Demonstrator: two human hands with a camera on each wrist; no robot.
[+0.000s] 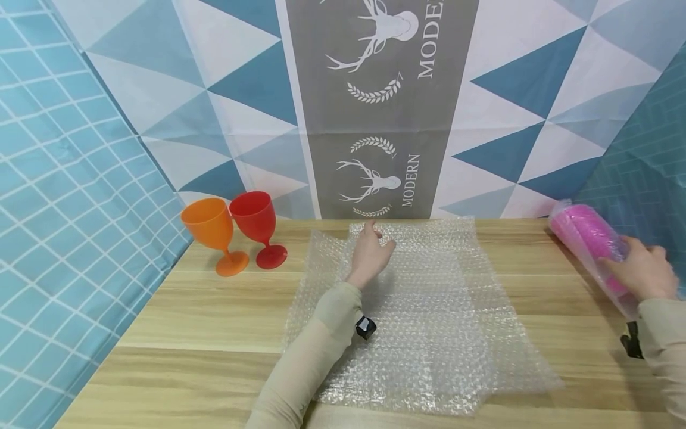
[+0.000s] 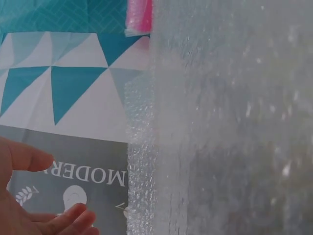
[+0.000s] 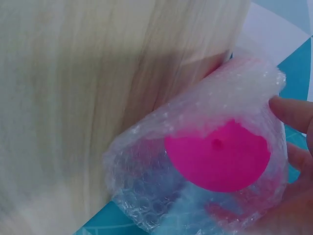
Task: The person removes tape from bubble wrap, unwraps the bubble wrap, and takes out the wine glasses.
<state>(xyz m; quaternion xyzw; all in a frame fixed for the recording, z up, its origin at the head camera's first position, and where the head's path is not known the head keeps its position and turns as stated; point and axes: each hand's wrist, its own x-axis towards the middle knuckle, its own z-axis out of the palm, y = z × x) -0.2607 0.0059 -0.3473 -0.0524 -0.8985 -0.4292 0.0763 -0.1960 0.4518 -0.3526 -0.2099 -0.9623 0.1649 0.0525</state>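
Sheets of clear bubble wrap (image 1: 423, 333) lie spread on the middle of the table. My left hand (image 1: 371, 253) hovers over their far part, its thumb and fingers apart with nothing between them in the left wrist view. At the far right, my right hand (image 1: 645, 271) holds a pink goblet (image 1: 592, 235) rolled in bubble wrap. The right wrist view shows the goblet's round pink base (image 3: 220, 156) inside the open end of the roll, with the thumb (image 3: 293, 110) against the wrap. Some of the right fingers are behind the wrap.
An orange goblet (image 1: 209, 223) and a red goblet (image 1: 254, 217) stand upright side by side at the table's back left. A patterned cloth (image 1: 252, 83) hangs behind the wooden table (image 1: 177, 339). Blue tiled cloth (image 1: 69, 179) borders the left side.
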